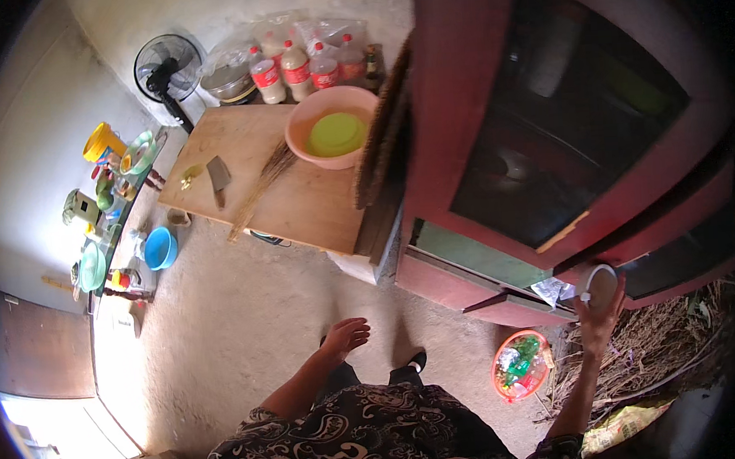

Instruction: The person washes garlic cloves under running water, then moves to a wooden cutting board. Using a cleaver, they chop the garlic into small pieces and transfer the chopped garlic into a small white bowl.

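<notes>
My right hand (602, 322) is raised at the far right, closed around a round container (598, 286) with a white rim, in front of the dark red wooden cabinet (618, 204). What the container holds cannot be made out. Just left of it, a piece of clear plastic (554, 290) lies at the cabinet's ledge. My left hand (347, 337) hangs over the concrete floor with nothing in it, fingers loosely bent and apart. Beyond it stands a wooden table with a cleaver (218, 175), a straw whisk broom (264, 188) and a pink basin (295, 126) holding something yellow-green.
An orange basket of rubbish (494, 373) stands on the floor below the cabinet, beside a heap of dry twigs (646, 345). A blue bucket (160, 248) is at the left, near a glass shelf with bowls. Large plastic bottles (297, 73) and a standing fan (168, 68) are behind the table.
</notes>
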